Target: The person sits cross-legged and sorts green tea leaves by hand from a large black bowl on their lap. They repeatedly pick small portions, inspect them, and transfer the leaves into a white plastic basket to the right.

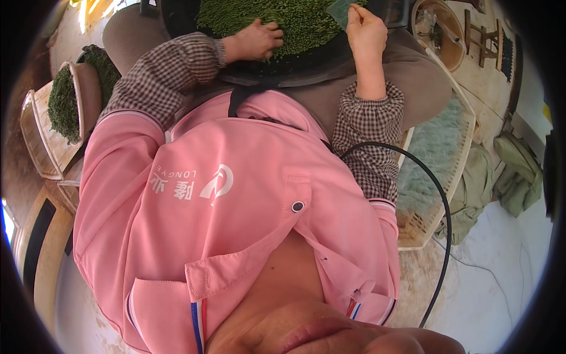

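My left hand (258, 40) rests at the near edge of a heap of small green plant pieces (309, 33), its fingers bent and apart, with nothing plainly held. The heap lies in a wide black tub (287, 78) across my lap. At the tub's right side my right hand (367, 28) pinches a small, translucent pale-green sheet or sachet (340, 13) between thumb and fingertips, above the green pieces. Whether anything is inside the sachet cannot be told. The tub's far side is cut off by the picture's top edge.
Right of my lap, a pale plastic basket (468, 115) holds many pale-green translucent sheets or sachets. Beyond it stand a tan tub (455, 57) and a wooden stool (484, 42). At left are a tilted bowl (90, 99) of green material and pale baskets (37, 132). A black cable (446, 212) curves beside my right arm.
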A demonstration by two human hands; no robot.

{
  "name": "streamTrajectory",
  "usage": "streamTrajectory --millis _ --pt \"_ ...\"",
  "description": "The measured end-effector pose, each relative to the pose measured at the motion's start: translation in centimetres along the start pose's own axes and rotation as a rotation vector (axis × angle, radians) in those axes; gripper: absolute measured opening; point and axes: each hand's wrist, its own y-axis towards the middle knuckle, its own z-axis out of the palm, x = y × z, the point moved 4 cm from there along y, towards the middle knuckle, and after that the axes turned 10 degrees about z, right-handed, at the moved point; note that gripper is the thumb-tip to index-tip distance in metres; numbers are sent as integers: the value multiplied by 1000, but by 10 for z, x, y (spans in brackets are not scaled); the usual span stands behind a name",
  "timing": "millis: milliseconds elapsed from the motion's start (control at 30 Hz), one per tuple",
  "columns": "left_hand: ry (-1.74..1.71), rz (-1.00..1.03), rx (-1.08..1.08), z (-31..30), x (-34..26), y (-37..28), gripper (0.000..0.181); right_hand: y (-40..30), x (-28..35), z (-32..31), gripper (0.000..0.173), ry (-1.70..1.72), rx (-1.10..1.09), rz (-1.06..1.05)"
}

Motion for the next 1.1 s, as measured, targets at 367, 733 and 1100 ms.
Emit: streamTrajectory --millis 367,733,1100 --pt "-126 -829 -249 60 93 -55 63 6 -7 12 19 162 89 -1" --pt "-685 -490 -77 13 -10 15 64 3 -3 3 22 238 120 15" --pt "-1940 -67 -771 -106 -7 -40 34 -32 13 53 21 616 295 232"
